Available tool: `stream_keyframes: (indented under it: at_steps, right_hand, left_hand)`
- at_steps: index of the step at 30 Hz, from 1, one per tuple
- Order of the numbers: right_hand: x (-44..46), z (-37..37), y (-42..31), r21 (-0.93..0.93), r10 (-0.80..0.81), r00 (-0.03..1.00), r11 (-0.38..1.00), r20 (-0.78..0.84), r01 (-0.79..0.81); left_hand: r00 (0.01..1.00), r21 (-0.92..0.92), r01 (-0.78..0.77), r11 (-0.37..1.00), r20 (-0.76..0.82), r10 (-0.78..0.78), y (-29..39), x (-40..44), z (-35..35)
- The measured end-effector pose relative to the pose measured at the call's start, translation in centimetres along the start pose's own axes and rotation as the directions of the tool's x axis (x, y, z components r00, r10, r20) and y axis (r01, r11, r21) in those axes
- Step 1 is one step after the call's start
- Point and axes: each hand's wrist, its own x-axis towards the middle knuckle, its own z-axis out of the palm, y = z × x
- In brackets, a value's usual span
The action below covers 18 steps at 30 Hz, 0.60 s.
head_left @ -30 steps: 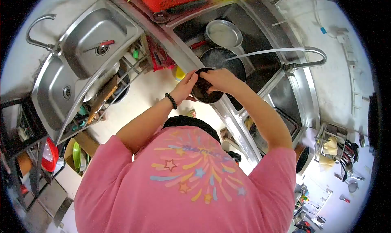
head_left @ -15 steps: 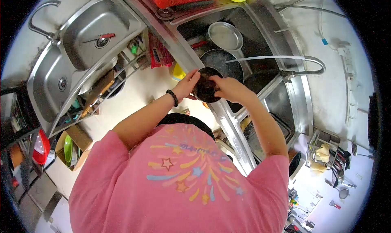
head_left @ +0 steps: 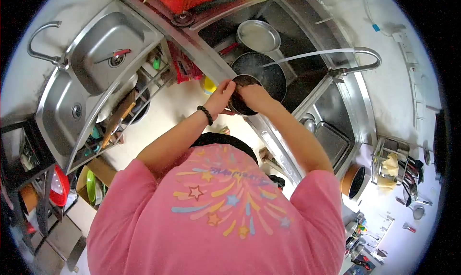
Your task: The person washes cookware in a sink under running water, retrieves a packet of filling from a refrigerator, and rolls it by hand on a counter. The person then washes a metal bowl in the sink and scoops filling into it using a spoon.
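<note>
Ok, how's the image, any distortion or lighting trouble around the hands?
Head view: strong fisheye, black corners, the dark sink's edges bowed; head view: the white surface at lower right looks washed out; head view: the bowl's shadowy inside makes the right hand's fingertips hard to see.

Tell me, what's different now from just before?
The right hand, nearer the dark bowl's right side half a second ago, has moved left, its fingers again reaching inside, much as one second ago. The whole view also shifted slightly with the head camera. Nothing was visibly grasped or released. Unchanged: the left hand holds the bowl's left side; the white hose points into the black pan.
</note>
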Motion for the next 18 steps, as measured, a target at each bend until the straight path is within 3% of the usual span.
stream_keyframes:
  at_steps: [1, 3, 4, 6, 7, 8, 10, 12, 14, 18]
  right_hand:
    - [-0.1, -0.8, 0.6, -0.005, 0.003, 1.0, 1.0, -0.009, -0.003]
    - [-0.4, -3.3, 2.3, 0.292, -0.219, 0.962, 0.942, 0.162, 0.165]
    - [-0.3, -4.0, 2.3, 0.293, -0.216, 0.962, 0.943, 0.165, 0.161]
    - [-0.4, -4.6, 1.5, 0.247, -0.062, 0.998, 0.967, -0.013, 0.064]
    - [-0.2, -5.0, 0.1, 0.445, 0.013, 1.0, 0.896, 0.011, -0.016]
    - [0.4, -4.2, -0.4, 0.445, 0.02, 1.0, 0.895, 0.005, -0.021]
    - [1.3, -2.4, -1.1, 0.631, 0.092, 0.976, 0.75, 0.197, -0.198]
    - [1.7, -0.9, -0.8, 0.634, 0.069, 0.969, 0.744, 0.239, -0.209]
    - [1.6, 1.2, -0.5, 0.27, -0.078, 0.997, 0.959, -0.028, 0.083]
    - [0.9, 1.7, -1.6, 0.272, 0.044, 0.999, 0.961, 0.006, -0.044]
  left_hand:
    - [1.0, 0.005, -0.008, 1.0, 0.004, 0.008, 0.2, 0.0, 0.1]
    - [0.999, -0.009, 0.035, 0.999, 0.011, -0.035, 0.4, 0.2, 0.2]
    - [0.999, -0.01, 0.037, 0.999, 0.015, -0.037, 0.3, 0.5, 0.0]
    - [0.993, -0.008, 0.072, 0.997, 0.09, -0.071, 0.2, 0.8, -0.8]
    - [0.99, 0.019, 0.083, 0.996, 0.111, -0.084, 0.3, 0.7, -0.9]
    - [0.99, 0.026, 0.081, 0.996, 0.117, -0.084, 0.3, 0.6, -0.7]
    - [0.998, 0.017, 0.052, 0.999, 0.024, -0.052, 0.3, 0.2, -0.6]
    - [0.999, 0.021, 0.031, 0.999, 0.023, -0.032, 0.1, 0.1, -0.6]
    - [0.999, 0.019, 0.021, 1.0, 0.023, -0.022, -0.4, -0.2, -0.7]
    - [0.998, 0.005, 0.018, 1.0, 0.062, -0.018, -1.0, 0.5, -1.4]
